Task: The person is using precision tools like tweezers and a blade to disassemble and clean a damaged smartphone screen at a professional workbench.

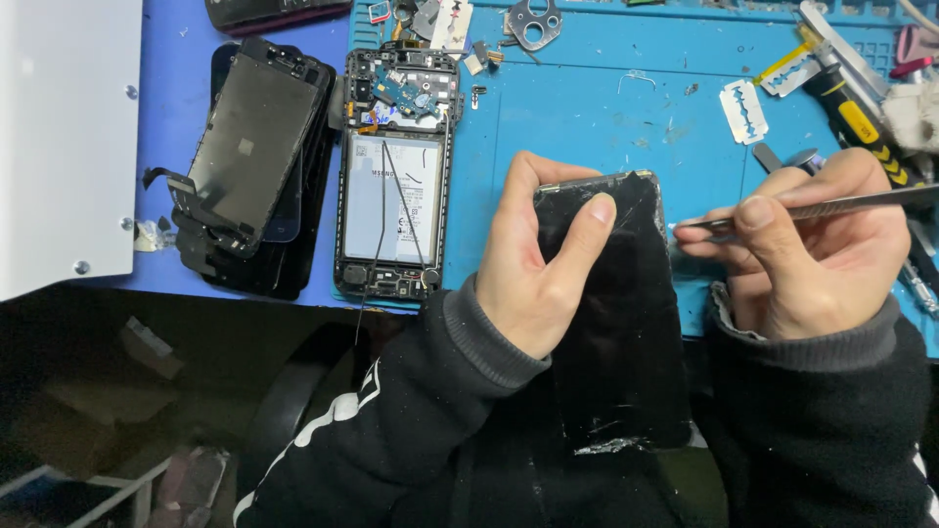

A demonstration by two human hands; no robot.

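Observation:
My left hand [533, 259] grips a black cracked phone screen panel [621, 323] by its upper left edge, thumb lying across the glass. The panel is tilted toward me, its lower end chipped. My right hand [802, 254] holds metal tweezers [831, 207] that point left, their tips touching the panel's upper right edge.
An opened phone body [396, 186] with battery and circuit board lies on the blue mat [606, 108]. A stack of black screens [249, 161] sits left of it. A razor blade [745, 110], small parts [533, 22] and tools [861, 117] lie at the back. A white box [64, 137] stands far left.

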